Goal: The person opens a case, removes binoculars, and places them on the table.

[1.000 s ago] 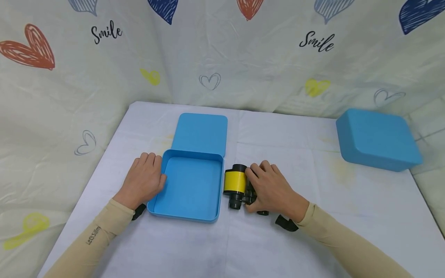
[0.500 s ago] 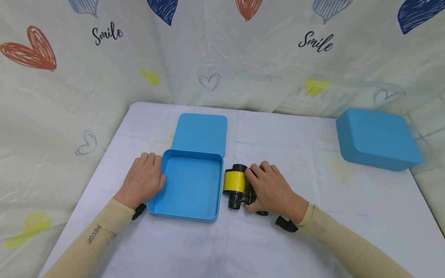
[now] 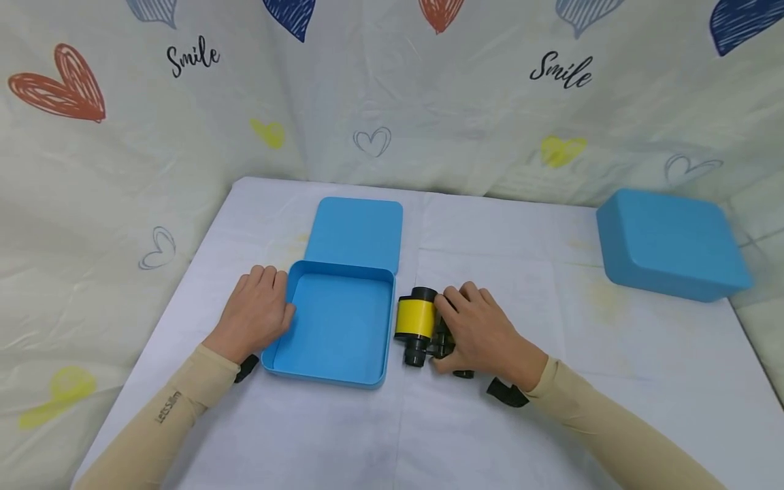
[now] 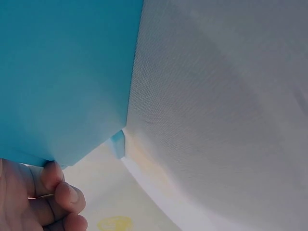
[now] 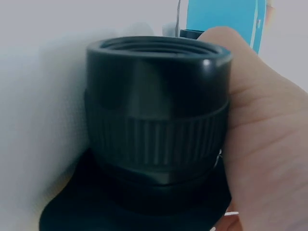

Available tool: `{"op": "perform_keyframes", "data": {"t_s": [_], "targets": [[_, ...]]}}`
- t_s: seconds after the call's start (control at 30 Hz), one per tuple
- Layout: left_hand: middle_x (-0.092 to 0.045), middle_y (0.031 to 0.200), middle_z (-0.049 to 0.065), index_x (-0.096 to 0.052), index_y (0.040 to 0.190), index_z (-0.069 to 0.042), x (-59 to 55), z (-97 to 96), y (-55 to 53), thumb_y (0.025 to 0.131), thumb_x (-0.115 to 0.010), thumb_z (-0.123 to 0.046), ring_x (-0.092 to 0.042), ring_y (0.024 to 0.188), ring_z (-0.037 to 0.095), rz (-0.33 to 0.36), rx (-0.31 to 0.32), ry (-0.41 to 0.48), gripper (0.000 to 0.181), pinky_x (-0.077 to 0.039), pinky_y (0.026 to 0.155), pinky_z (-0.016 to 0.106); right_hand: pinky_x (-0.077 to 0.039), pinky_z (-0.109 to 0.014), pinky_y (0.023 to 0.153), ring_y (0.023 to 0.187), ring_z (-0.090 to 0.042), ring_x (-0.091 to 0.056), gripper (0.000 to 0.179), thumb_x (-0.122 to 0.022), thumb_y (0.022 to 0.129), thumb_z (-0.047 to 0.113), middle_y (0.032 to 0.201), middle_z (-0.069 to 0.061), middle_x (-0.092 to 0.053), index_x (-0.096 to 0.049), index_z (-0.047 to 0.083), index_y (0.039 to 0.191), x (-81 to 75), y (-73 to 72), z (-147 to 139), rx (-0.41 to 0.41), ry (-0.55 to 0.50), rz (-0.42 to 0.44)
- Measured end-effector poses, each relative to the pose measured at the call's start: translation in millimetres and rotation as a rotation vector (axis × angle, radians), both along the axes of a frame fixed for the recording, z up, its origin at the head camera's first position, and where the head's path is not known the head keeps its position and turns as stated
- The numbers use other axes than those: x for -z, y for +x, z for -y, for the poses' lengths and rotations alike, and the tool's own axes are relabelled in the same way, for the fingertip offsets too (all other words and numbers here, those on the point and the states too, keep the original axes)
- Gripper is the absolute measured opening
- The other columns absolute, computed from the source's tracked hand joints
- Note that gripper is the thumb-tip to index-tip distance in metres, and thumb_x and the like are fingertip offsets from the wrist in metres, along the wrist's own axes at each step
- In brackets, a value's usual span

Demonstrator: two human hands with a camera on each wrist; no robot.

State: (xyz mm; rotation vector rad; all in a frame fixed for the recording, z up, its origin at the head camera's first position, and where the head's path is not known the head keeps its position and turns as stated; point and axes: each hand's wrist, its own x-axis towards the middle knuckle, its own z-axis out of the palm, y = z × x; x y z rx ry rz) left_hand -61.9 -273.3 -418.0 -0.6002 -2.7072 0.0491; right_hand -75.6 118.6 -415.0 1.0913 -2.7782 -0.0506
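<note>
An open blue box (image 3: 333, 378) lies on the table, its flat lid (image 3: 355, 231) laid back behind it. My left hand (image 3: 256, 312) grips the box's left wall, thumb over the rim and curled fingers outside. In the left wrist view those fingers (image 4: 53, 197) touch the blue wall's edge. Just right of the box lie yellow and black binoculars (image 3: 415, 318). My right hand (image 3: 480, 333) holds them from above and covers their right half. A black ribbed eyepiece (image 5: 156, 139) fills the right wrist view, with the thumb (image 5: 260, 96) beside it.
A second, deeper blue box (image 3: 672, 245) stands at the table's back right corner. White cloth covers the table (image 3: 514, 252). Behind it hangs a pale curtain (image 3: 429, 102) printed with hearts and the word Smile.
</note>
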Motion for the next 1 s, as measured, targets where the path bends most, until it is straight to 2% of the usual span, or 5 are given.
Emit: {"op": "perform_keyframes", "data": {"t_s": [0.27, 0.43, 0.63, 1.0], "targets": [[-0.035, 0.072, 0.009, -0.046, 0.079, -0.002, -3.0, -2.0, 0.9, 0.086, -0.053, -0.01, -0.033, 0.069, 0.025, -0.02, 0.008, -0.008, 0.013, -0.021, 0.064, 0.029, -0.04, -0.036, 0.074, 0.088, -0.026, -0.045, 0.089, -0.076, 0.059, 0.077, 0.097, -0.005, -0.055, -0.056, 0.009, 0.113, 0.6, -0.8, -2.9, -0.009, -0.014, -0.013], [-0.033, 0.071, 0.008, -0.045, 0.079, -0.002, -5.8, -3.6, 1.2, 0.085, -0.053, -0.01, -0.033, 0.069, 0.024, -0.037, 0.018, -0.005, 0.013, -0.02, 0.064, 0.029, -0.039, -0.036, 0.073, 0.088, -0.025, -0.045, 0.091, -0.077, 0.056, 0.077, 0.098, -0.005, -0.055, -0.057, 0.009, 0.113, -0.2, -0.3, -4.8, -0.024, -0.021, -0.02], [-0.035, 0.071, 0.009, -0.046, 0.08, -0.001, -7.4, -4.4, 1.0, 0.086, -0.054, -0.009, -0.034, 0.069, 0.025, -0.028, 0.012, -0.003, 0.013, -0.02, 0.063, 0.029, -0.039, -0.035, 0.073, 0.088, -0.025, -0.045, 0.092, -0.077, 0.056, 0.078, 0.098, -0.005, -0.055, -0.057, 0.009, 0.114, -1.7, 1.2, -4.6, -0.032, -0.014, -0.022], [-0.041, 0.073, 0.012, -0.048, 0.083, 0.0, -1.7, -0.7, -0.3, 0.087, -0.054, -0.011, -0.036, 0.07, 0.027, -0.004, 0.002, -0.03, 0.014, -0.023, 0.062, 0.031, -0.039, -0.036, 0.073, 0.088, -0.025, -0.045, 0.092, -0.076, 0.057, 0.078, 0.1, -0.006, -0.056, -0.058, 0.009, 0.116, 3.8, 1.1, -3.1, -0.045, -0.045, -0.036]]}}
